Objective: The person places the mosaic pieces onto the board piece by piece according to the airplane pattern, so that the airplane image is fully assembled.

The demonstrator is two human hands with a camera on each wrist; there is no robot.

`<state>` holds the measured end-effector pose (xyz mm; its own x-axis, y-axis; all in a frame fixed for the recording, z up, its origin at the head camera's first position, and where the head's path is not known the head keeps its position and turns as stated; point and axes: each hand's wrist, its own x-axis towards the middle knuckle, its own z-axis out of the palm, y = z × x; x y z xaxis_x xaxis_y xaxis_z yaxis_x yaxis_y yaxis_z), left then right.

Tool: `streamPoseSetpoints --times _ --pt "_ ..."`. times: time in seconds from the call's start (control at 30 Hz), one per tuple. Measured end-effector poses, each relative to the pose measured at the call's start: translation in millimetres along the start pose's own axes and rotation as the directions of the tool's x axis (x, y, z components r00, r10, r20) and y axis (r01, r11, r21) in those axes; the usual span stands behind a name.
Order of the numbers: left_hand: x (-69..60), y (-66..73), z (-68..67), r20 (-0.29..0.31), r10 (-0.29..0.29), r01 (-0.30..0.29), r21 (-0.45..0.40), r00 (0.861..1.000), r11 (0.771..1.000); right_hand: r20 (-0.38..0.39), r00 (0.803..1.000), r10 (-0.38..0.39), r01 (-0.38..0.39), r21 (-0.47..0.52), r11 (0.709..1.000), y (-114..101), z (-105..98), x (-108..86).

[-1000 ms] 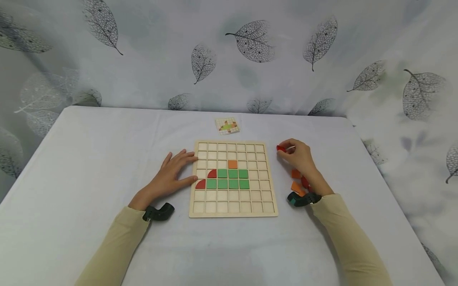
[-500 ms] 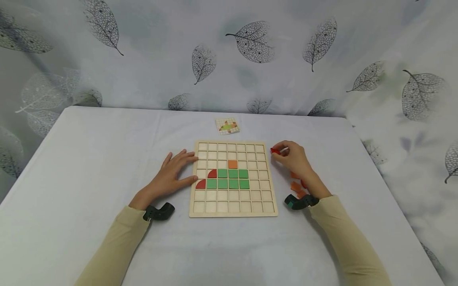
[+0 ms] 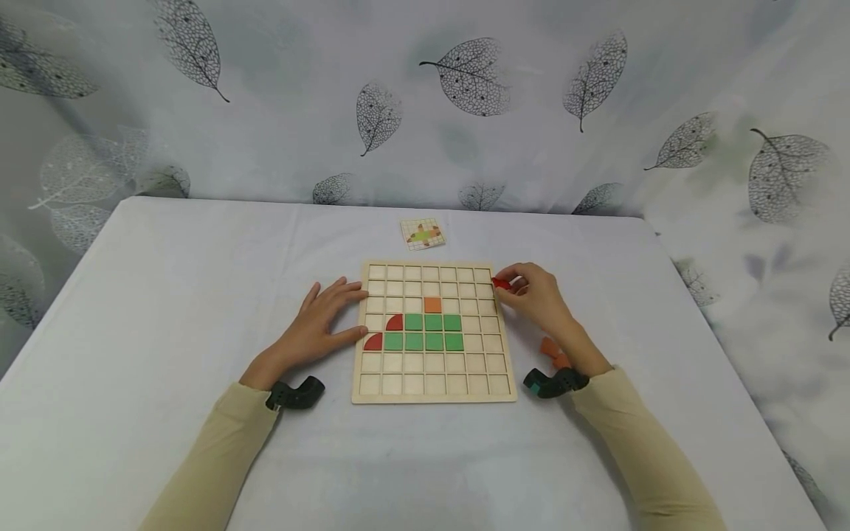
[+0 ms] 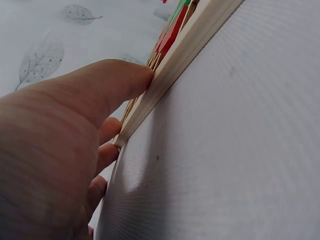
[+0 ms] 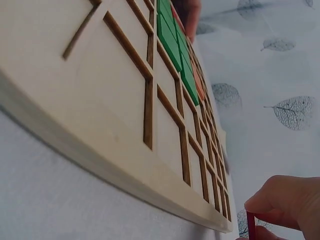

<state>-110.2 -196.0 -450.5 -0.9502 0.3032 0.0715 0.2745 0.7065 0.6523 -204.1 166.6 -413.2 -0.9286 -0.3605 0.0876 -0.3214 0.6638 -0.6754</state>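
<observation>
A wooden grid board (image 3: 434, 394) lies flat on the white table, holding two rows of green squares (image 3: 433, 323), an orange square (image 3: 432, 304) above them and red quarter-round pieces (image 3: 373, 341) at their left ends. My left hand (image 3: 308, 332) rests with spread fingers against the board's left edge; in the left wrist view the thumb (image 4: 127, 77) touches the rim. At the board's upper right edge, my right hand (image 3: 536, 299) pinches a red piece (image 3: 502, 284) between thumb and fingers; the right wrist view shows it edge-on (image 5: 251, 225).
Orange pieces (image 3: 555, 352) lie on the table right of the board, partly hidden by the right forearm. A small patterned card (image 3: 422, 234) sits behind the board. A leaf-print cloth (image 3: 265, 96) hangs behind the table.
My right hand has moved left with the red piece, from beside the board to its right edge, and the forearm now hides more of the loose pieces. The left hand has stayed in place.
</observation>
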Motion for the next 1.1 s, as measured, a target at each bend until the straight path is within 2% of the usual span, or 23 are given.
streamPoseSetpoints --times 0.4,0.8,1.1 --pt "-1.3 0.3 0.6 0.004 -0.014 0.014 -0.015 1.000 1.000 -0.037 0.996 -0.078 0.078 0.011 0.997 -7.4 10.1 0.0" --pt "-1.4 0.5 -0.5 0.005 -0.013 0.013 -0.009 1.000 1.000 -0.003 0.991 -0.133 0.133 0.057 0.989 -13.7 21.7 7.5" --pt "-0.8 -0.2 -0.9 0.002 -0.004 0.004 -0.008 1.000 1.000 0.030 0.989 -0.143 0.142 0.054 0.988 -18.7 28.3 12.8"
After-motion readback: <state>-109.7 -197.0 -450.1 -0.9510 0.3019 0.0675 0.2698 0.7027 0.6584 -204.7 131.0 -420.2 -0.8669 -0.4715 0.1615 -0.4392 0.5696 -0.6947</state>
